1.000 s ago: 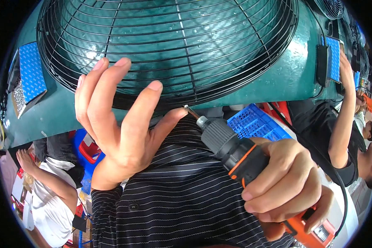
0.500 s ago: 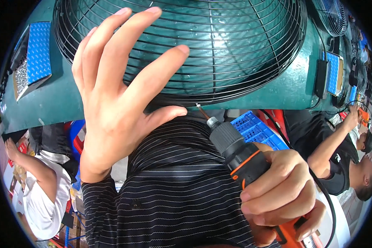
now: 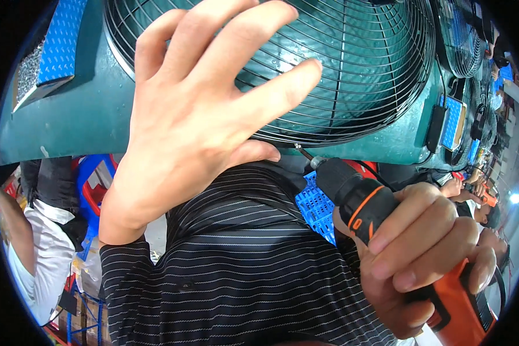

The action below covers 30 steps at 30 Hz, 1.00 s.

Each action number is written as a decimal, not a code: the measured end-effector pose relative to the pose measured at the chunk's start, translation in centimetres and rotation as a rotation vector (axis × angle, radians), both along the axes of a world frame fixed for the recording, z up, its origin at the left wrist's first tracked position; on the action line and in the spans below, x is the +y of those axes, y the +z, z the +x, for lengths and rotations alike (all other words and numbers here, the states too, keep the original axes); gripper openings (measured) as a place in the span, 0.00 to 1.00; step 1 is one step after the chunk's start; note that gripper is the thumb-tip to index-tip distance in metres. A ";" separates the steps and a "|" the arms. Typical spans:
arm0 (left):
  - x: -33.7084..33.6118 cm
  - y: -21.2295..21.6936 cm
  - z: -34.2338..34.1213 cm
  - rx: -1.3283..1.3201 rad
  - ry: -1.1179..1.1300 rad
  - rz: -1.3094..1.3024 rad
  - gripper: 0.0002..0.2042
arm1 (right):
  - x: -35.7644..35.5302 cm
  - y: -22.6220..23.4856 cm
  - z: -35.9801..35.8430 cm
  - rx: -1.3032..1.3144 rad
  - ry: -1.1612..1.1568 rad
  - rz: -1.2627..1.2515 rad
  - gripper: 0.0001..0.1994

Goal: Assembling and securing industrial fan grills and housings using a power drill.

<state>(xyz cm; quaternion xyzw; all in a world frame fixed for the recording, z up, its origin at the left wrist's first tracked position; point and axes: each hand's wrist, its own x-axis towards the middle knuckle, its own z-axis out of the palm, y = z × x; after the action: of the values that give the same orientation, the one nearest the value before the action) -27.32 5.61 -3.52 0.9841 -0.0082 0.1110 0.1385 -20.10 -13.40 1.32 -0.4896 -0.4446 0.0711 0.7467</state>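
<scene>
My left hand lies over the near left part of a round black wire fan guard, fingers spread and the thumb stretched along its near rim. How firmly it touches the wires is hidden. In my right hand is an orange and black power screwdriver, fingers wrapped round its grip. The bit points up and left at the guard's near rim. A small silvery screw sits at the bit's tip, close to the rim; whether it touches is too small to tell.
The guard rests on a green table. A blue box of small metal parts stands at left, another blue box at right. Below the table edge is a blue plastic basket. People sit on both sides; more fan guards stand far right.
My left hand has moved right across the guard, fingers still spread. The screwdriver has shifted right and lies flatter, its tip still at the near rim. The whole view has tilted somewhat.
</scene>
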 end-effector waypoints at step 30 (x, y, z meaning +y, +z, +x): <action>1.2 -1.3 -1.3 -0.100 -0.069 -0.319 0.42 | 2.7 1.3 4.0 -0.051 0.560 -0.192 0.26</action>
<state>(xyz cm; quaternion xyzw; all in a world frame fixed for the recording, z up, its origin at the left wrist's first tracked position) -28.67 6.83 -4.83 0.9420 -0.0309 0.1550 0.2961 -16.15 -10.66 2.59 -0.4179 -0.5723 0.3039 0.6368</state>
